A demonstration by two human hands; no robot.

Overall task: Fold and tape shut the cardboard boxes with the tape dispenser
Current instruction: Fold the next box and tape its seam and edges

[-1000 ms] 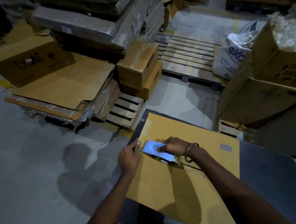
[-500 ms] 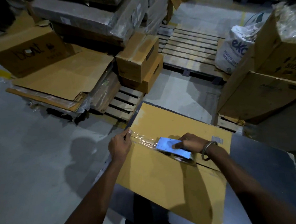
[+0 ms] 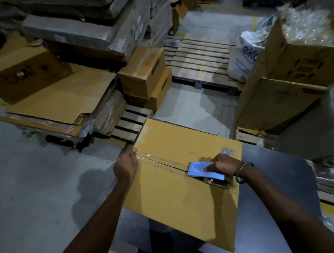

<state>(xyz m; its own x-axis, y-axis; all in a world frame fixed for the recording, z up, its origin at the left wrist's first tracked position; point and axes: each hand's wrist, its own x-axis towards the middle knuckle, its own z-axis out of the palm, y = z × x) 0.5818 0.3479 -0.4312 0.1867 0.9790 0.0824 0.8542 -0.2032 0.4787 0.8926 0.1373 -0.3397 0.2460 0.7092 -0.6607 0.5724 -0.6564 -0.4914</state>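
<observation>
Cardboard box [image 3: 178, 186] lies flaps-up on dark table [image 3: 280, 177], overhanging table's near-left edge. R hand [image 3: 223, 165] grips blue tape dispenser [image 3: 201, 170] on box's centre seam, close to box's right edge, fingers curled round it; bracelet [image 3: 242, 171] on wrist. Clear tape strip [image 3: 160, 160] runs along seam from dispenser to box's left edge. L hand [image 3: 125, 167] at that edge, fingers curled over tape end, pressing it to box. Beyond box: pallet [image 3: 199, 62], stacked cartons [image 3: 146, 76], white sack [image 3: 244, 55].
</observation>
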